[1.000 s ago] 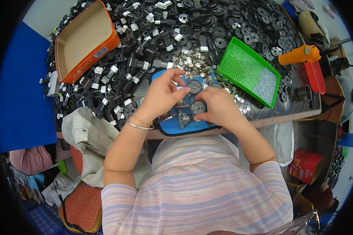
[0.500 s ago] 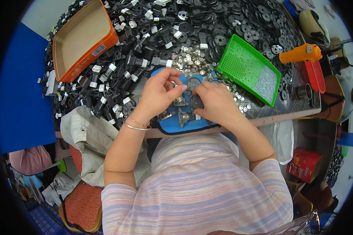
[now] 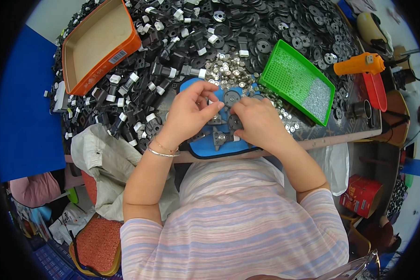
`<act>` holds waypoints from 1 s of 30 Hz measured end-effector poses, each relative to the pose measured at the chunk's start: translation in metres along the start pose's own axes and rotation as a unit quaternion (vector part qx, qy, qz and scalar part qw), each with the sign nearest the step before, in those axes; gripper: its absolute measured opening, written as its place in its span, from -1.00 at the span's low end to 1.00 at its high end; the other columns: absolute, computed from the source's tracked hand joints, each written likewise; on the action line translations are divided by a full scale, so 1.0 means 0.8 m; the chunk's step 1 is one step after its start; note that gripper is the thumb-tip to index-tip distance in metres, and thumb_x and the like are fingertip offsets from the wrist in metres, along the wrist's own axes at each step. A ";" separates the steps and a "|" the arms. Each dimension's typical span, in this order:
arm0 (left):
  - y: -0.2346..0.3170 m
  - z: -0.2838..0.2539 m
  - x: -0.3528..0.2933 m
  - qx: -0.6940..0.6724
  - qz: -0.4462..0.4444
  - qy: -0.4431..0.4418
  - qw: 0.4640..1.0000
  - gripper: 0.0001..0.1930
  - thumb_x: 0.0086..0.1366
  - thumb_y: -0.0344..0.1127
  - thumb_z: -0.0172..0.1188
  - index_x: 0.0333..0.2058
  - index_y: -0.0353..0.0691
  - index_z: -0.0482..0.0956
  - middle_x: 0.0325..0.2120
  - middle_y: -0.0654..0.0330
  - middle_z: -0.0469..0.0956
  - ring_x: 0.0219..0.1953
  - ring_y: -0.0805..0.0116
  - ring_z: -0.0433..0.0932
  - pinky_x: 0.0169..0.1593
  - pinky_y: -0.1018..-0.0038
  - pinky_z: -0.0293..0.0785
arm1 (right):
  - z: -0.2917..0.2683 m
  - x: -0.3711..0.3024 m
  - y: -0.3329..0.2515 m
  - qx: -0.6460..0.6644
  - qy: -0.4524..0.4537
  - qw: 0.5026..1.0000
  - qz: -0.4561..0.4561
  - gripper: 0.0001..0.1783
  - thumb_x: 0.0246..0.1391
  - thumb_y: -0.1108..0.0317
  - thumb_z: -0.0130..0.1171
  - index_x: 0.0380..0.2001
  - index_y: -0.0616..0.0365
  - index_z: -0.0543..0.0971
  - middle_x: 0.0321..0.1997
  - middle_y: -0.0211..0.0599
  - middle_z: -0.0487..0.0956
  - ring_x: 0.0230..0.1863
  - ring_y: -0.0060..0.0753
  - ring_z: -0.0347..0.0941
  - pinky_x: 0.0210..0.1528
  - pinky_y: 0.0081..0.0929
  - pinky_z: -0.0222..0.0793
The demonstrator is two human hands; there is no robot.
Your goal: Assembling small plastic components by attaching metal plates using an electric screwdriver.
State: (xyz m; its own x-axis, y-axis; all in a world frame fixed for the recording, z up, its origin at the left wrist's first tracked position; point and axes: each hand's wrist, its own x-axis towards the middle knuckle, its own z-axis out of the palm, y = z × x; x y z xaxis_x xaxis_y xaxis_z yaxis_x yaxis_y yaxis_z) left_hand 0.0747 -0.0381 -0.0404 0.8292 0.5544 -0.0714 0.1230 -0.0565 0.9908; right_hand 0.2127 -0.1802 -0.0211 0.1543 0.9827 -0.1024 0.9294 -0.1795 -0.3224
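Over a blue mat (image 3: pixel 205 150) at the table's front edge, both my hands work close together. My left hand (image 3: pixel 190 111) has its fingers curled in toward the thumb; what they hold, if anything, is too small to make out. My right hand (image 3: pixel 260 122) has its fingertips and thumb around the edge of a dark round disc (image 3: pixel 234 122). Just beyond lies another dark disc (image 3: pixel 231 97) with small holes. Nearer me on the mat rests a dark plastic fitting (image 3: pixel 220 138) with a metal centre. Parts beneath my left fingers are partly hidden.
Small silvery metal caps (image 3: pixel 226 70) are heaped behind the mat. A green tray (image 3: pixel 271 77) holds tiny metal pieces. An orange power tool (image 3: pixel 359 64) and red tray (image 3: pixel 374 91) sit right. Black fittings (image 3: pixel 163 70) and an orange box (image 3: pixel 121 53) lie left.
Both hands hold almost the same place over the mat. The whole view has shifted very slightly; no part has plainly been picked up or set down.
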 end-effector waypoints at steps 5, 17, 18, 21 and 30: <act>0.006 0.004 -0.006 0.056 0.003 -0.003 0.998 -0.64 0.04 -0.41 0.33 -0.15 -0.29 0.50 -0.41 0.27 0.50 -0.52 0.61 0.38 -0.42 0.64 0.37 | -0.021 -0.016 0.013 0.095 0.100 0.990 0.008 -0.48 -0.40 0.32 0.46 -0.22 0.05 0.56 -0.26 -0.28 0.54 -0.19 -0.22 0.49 -0.19 -0.34 0.33; 0.002 0.051 0.027 0.304 0.184 -0.045 0.934 -0.65 -0.09 -0.32 0.37 -0.26 -0.21 0.56 -0.19 0.15 0.52 -0.04 0.11 0.41 0.01 0.26 0.28 | -0.116 -0.062 0.233 0.280 0.669 0.687 0.036 -0.13 -0.15 0.41 0.43 0.20 0.20 0.16 0.19 -0.25 0.29 0.15 -0.43 0.28 0.11 -0.46 0.21; 0.001 0.060 0.032 0.319 0.194 -0.048 0.926 -0.65 -0.08 -0.32 0.37 -0.26 -0.20 0.56 -0.18 0.15 0.52 -0.03 0.11 0.41 0.02 0.26 0.28 | -0.120 -0.059 0.243 0.351 0.624 0.698 0.006 -0.24 -0.09 0.43 0.38 0.16 0.20 0.23 0.12 -0.27 0.36 0.08 -0.44 0.33 0.09 -0.48 0.24; -0.005 0.080 0.049 0.357 0.203 -0.075 0.909 -0.65 -0.07 -0.31 0.37 -0.25 -0.21 0.58 -0.17 0.15 0.51 -0.02 0.12 0.40 0.04 0.24 0.27 | -0.122 -0.053 0.260 0.468 0.550 0.691 -0.001 -0.53 0.03 0.50 0.24 0.03 0.23 0.39 -0.07 -0.32 0.50 -0.09 -0.48 0.45 0.02 -0.54 0.31; -0.002 0.091 0.066 0.425 0.188 -0.127 0.876 -0.58 -0.05 -0.28 0.35 -0.14 -0.18 0.57 -0.14 0.16 0.53 0.00 0.14 0.40 0.12 0.22 0.19 | -0.125 -0.024 0.226 0.546 0.538 0.629 -0.132 -0.56 0.18 0.35 0.05 0.06 0.13 0.17 0.01 -0.10 0.42 -0.17 -0.11 0.55 -0.20 -0.30 0.55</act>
State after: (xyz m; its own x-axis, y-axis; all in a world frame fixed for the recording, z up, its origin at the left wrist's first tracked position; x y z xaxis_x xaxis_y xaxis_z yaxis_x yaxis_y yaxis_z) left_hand 0.1581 -0.0693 -0.0543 0.9798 0.1663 0.1115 0.0866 -0.8542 0.5128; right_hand 0.4114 -0.2272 0.0170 0.7260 0.3410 0.5971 0.2773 0.6495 -0.7080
